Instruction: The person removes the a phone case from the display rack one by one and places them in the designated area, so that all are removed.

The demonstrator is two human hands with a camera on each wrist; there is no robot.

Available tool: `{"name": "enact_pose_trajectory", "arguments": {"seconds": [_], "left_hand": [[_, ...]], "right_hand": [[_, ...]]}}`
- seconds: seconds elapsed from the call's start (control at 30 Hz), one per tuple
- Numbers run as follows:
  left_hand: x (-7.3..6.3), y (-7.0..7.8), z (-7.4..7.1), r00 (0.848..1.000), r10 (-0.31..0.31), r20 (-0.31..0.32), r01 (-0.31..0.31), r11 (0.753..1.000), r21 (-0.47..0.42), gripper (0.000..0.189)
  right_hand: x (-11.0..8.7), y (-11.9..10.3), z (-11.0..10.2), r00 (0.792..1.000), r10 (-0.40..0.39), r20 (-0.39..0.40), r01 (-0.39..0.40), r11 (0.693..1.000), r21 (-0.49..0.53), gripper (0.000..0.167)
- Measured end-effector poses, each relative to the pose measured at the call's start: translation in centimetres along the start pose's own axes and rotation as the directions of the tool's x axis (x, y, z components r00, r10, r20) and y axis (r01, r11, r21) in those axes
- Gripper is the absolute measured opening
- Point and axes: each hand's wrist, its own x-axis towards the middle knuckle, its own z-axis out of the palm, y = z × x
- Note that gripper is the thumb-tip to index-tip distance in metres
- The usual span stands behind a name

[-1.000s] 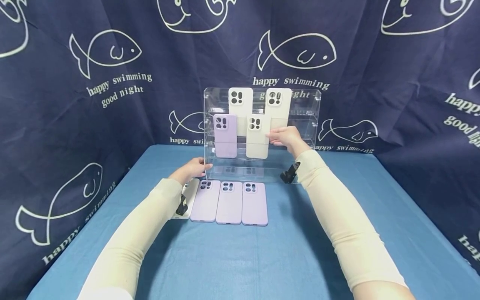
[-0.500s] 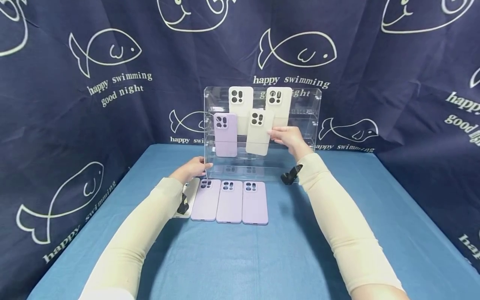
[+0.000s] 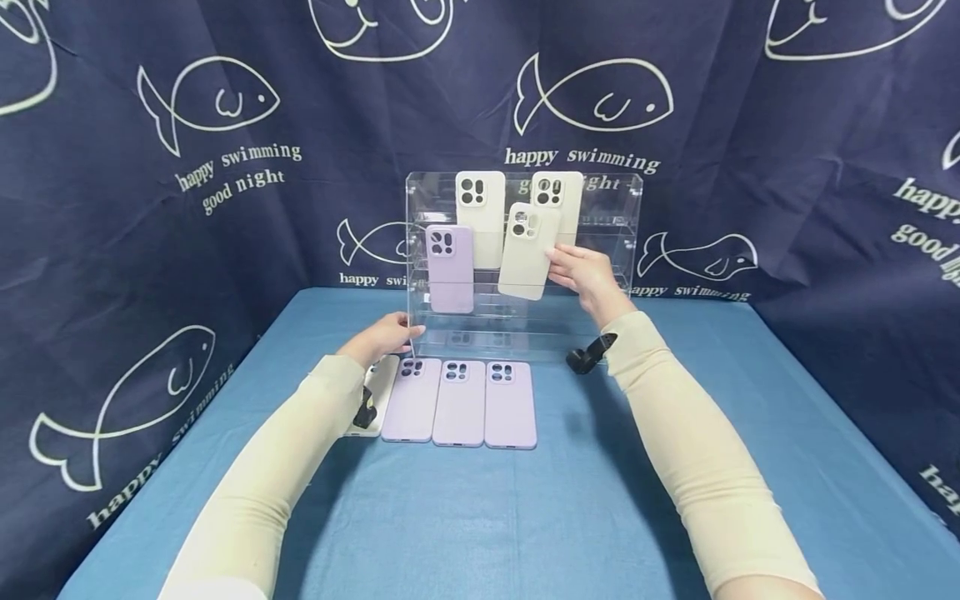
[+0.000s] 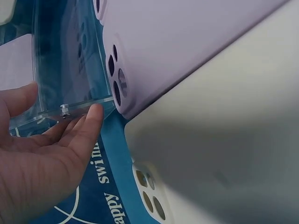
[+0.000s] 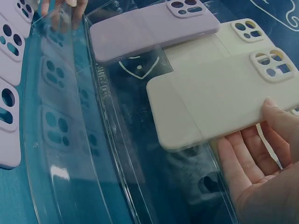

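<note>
My right hand (image 3: 588, 279) pinches a cream phone case (image 3: 528, 254) by its right edge, thumb on the back and fingers behind. The case leans to the right, its lower part behind a clear shelf lip in the right wrist view. It overlaps another cream case (image 3: 566, 187) on the top tier of the clear acrylic display stand (image 3: 615, 204). At the stand's lower left corner, my left hand (image 3: 382, 337) holds the side panel between thumb and fingers. A second cream case (image 3: 480, 221) stands on the top tier, and a lilac case (image 3: 450, 271) on the tier below.
Three lilac cases (image 3: 459, 408) lie side by side on the blue tablecloth (image 3: 637, 500) before the stand. Left of them lies a cream case (image 3: 384, 387), partly under my left wrist. A navy curtain (image 3: 405, 108) with fish drawings hangs behind.
The cream case in my right hand has risen, shifted right and tilted from upright. My right hand has moved slightly right with it. The left hand has stayed on the stand.
</note>
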Motion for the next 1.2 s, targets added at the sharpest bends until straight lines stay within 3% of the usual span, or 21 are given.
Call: {"name": "enact_pose_trajectory", "arguments": {"seconds": [0.27, 0.67, 1.07, 1.2], "left_hand": [[0.0, 0.3, 0.1, 1.000, -0.015, 0.003, 0.015, 1.000, 0.017, 0.065], [0.2, 0.2, 0.1, 1.000, -0.012, 0.000, 0.012, 1.000, 0.009, 0.065], [0.0, -0.2, -0.4, 0.999, -0.019, 0.037, 0.017, 0.999, 0.046, 0.067], [0.1, -0.2, -0.5, 0.999, -0.019, 0.030, 0.017, 0.998, 0.063, 0.067]], "right_hand": [[-0.5, -0.5, -0.2, 0.997, -0.054, -0.049, 0.056, 0.998, 0.033, 0.052], [-1.4, -1.6, -1.0, 0.976, -0.179, -0.123, 0.188, 0.980, 0.062, 0.048], [-2.9, -1.7, -2.9, 0.986, -0.140, -0.086, 0.139, 0.990, -0.019, 0.059], [-3.3, -1.8, -3.5, 0.991, -0.123, -0.060, 0.123, 0.992, 0.008, 0.059]]}}
